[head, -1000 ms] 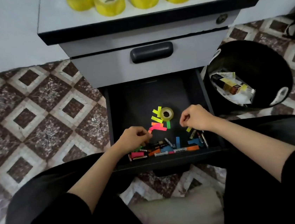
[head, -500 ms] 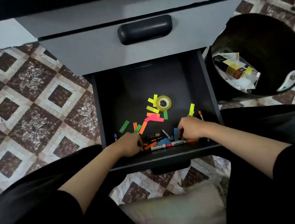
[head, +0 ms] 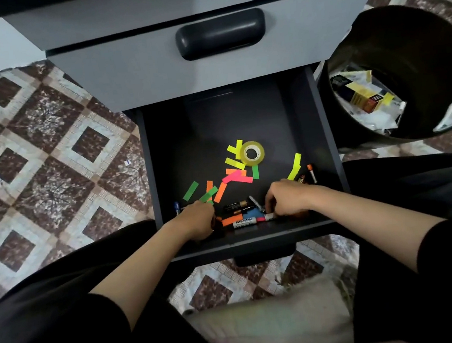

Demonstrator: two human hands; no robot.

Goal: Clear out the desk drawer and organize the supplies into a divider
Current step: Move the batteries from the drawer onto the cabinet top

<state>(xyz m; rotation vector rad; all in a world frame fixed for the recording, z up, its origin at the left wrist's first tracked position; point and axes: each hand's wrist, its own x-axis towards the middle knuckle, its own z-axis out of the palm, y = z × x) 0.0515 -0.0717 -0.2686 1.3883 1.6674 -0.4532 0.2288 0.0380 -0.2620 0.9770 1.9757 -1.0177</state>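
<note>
Two hands, left hand [head: 196,221] and right hand [head: 287,201], down at the front wall of the open drawer [head: 328,142], fingers curled into the heap of markers [head: 242,222] and batteries [head: 235,205]; fingertips hidden, so impossible to tell a real hold from mere raking. Best done by sweeping the long pieces together against the front wall, closing round one bundle, then lifting straight up to avoid rolling strays. Heap directly between and beneath both hands, touching them. Loose paper flags [head: 236,176] and tape roll [head: 251,153] farther back on the drawer floor, apart from either hand, better left for a later pass. No divider anywhere in view.
</note>
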